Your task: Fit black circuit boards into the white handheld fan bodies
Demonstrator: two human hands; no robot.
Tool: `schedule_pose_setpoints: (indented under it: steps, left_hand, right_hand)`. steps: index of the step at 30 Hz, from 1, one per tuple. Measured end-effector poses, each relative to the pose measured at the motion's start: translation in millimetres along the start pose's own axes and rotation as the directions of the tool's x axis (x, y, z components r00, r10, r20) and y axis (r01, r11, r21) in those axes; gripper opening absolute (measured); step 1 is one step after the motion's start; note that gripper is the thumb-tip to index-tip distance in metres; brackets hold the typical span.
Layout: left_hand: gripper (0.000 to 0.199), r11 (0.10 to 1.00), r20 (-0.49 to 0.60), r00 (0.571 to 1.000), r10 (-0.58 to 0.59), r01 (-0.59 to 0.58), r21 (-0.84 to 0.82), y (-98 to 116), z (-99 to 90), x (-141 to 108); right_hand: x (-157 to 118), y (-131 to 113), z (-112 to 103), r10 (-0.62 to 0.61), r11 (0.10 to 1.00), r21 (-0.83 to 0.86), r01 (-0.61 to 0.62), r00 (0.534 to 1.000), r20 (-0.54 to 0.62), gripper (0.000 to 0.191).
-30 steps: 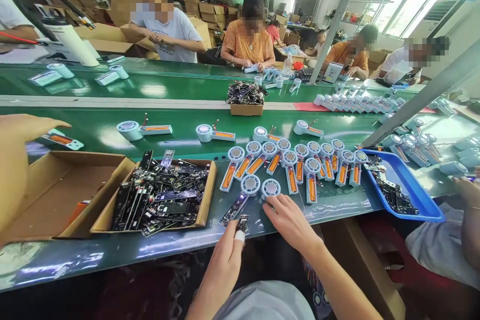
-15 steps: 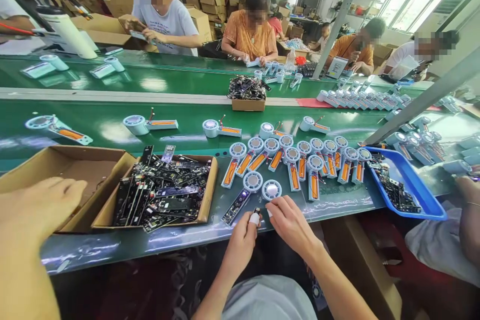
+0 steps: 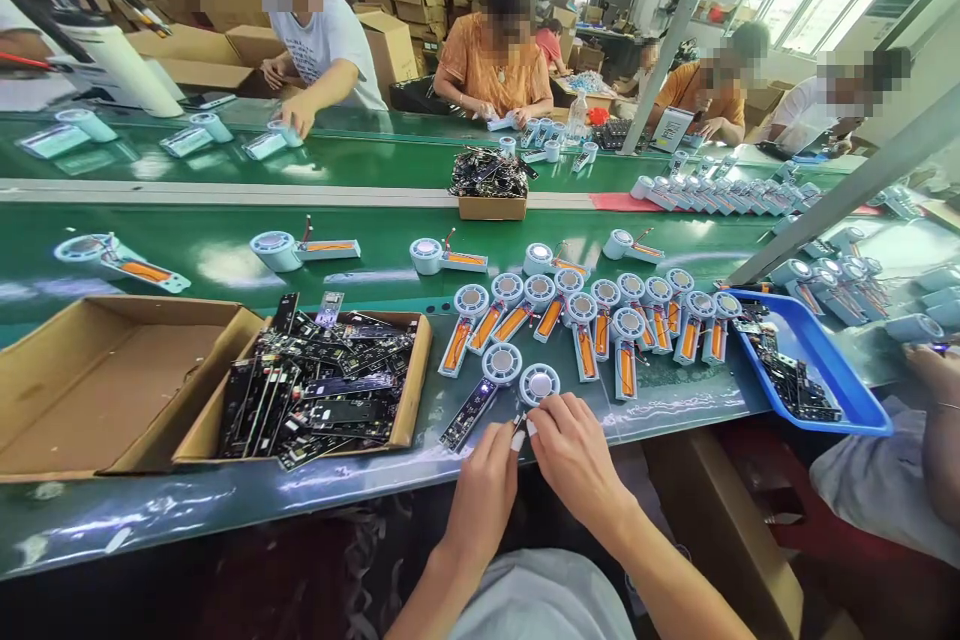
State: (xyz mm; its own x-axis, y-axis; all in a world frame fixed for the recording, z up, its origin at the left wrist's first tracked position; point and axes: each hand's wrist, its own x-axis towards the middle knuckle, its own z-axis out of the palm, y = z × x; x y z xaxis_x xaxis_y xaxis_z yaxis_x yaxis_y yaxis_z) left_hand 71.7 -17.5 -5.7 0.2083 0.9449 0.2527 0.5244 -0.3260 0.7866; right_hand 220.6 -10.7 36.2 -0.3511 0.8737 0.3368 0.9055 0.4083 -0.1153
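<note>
My left hand (image 3: 487, 480) is closed on a small dark circuit board (image 3: 520, 418), of which only the end shows. Against it, my right hand (image 3: 574, 445) has its fingers pinched together; what they hold is too small to make out. Just beyond my fingers lies a light-blue fan (image 3: 540, 384), its handle hidden by my hands. To its left, another fan (image 3: 501, 364) has a black board (image 3: 469, 412) with a lit spot along its handle. Several fans with orange handle interiors (image 3: 585, 345) lie behind these.
At left stand an open cardboard box (image 3: 142, 380) and a box of black boards (image 3: 421, 375). A blue tray (image 3: 862, 405) holds boards at right. More fans lie on the green belt (image 3: 375, 220). A metal post (image 3: 675, 40) rises beyond; people sit opposite.
The hand and forearm at far left are gone from view. My hands have come together at the small board. Across the belt, a person's hand has reached a fan.
</note>
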Motion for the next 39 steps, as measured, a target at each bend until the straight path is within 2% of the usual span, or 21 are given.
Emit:
schedule_pose_setpoints:
  steps: [3,6,9,15,17,19,21,22,24,26,29,33,35,39]
  left_hand:
    - [0.031,0.999,0.083,0.996,0.039,-0.038,-0.010,-3.2,-7.1,3.8]
    - [0.031,0.996,0.181,0.981,0.063,-0.050,-0.076,-3.5,-17.1,11.3]
    - [0.031,0.995,0.244,0.967,0.079,-0.062,-0.077,-2.5,-24.2,17.6]
    - [0.034,0.994,0.289,0.952,0.105,-0.112,0.008,-2.1,-26.9,21.8]
    - [0.034,0.996,0.257,0.963,0.080,-0.085,0.008,-3.5,-24.6,20.7]
    - [0.035,0.999,0.194,0.980,0.031,-0.035,0.015,-6.2,-20.5,17.7]
    - [0.035,0.999,0.131,0.991,-0.022,0.018,0.032,-9.4,-15.3,13.3]
    - [0.035,0.999,0.113,0.993,-0.043,0.039,0.037,-10.8,-12.7,10.9]
    - [0.035,0.996,0.105,0.991,-0.082,0.079,0.031,-12.7,-8.5,6.7]
    - [0.036,0.990,0.116,0.984,-0.138,0.138,0.014,-13.0,-6.4,3.7]
    - [0.040,0.975,0.122,0.968,-0.217,0.222,-0.028,-10.4,-7.2,2.2]
    - [0.039,0.970,0.128,0.970,-0.208,0.221,-0.101,-2.9,-11.9,3.1]
    - [0.036,0.969,0.147,0.970,-0.194,0.213,-0.129,0.8,-14.2,3.7]
    - [0.029,0.943,0.190,0.953,-0.236,0.272,-0.191,4.0,-16.9,3.8]
  right_hand:
    - [1.1,7.2,-2.4,-0.021,0.995,0.093,0.021,1.000,0.002,0.019]
    - [2.8,20.3,-8.1,-0.062,0.964,0.261,0.048,0.997,0.044,0.033]
    - [3.6,28.7,-11.7,-0.089,0.921,0.388,0.045,0.991,0.097,0.034]
    - [1.9,28.6,-8.3,-0.042,0.903,0.430,0.009,0.997,0.068,0.033]
    - [-1.0,31.2,-10.6,0.033,0.870,0.492,-0.042,0.999,0.027,0.028]
    - [-6.5,35.5,-16.2,0.190,0.800,0.579,-0.155,0.982,0.001,0.024]
    - [-14.4,39.4,-23.0,0.336,0.715,0.635,-0.292,0.940,0.053,0.025]
    - [-18.6,40.7,-26.0,0.370,0.681,0.643,-0.351,0.922,0.113,0.027]
    - [-26.0,42.1,-30.3,0.354,0.650,0.628,-0.427,0.902,0.247,0.030]
    - [-29.9,43.4,-32.0,0.314,0.662,0.604,-0.443,0.896,0.313,0.033]
    - [-26.9,46.5,-30.0,0.316,0.696,0.596,-0.401,0.916,0.247,0.026]
    - [-11.0,41.4,-18.7,0.382,0.741,0.604,-0.294,0.924,-0.019,0.023]
    - [-2.4,31.5,-9.4,0.369,0.734,0.638,-0.231,0.925,-0.091,0.022]
    - [7.4,11.0,7.2,0.387,0.550,0.798,-0.248,0.922,0.020,0.020]
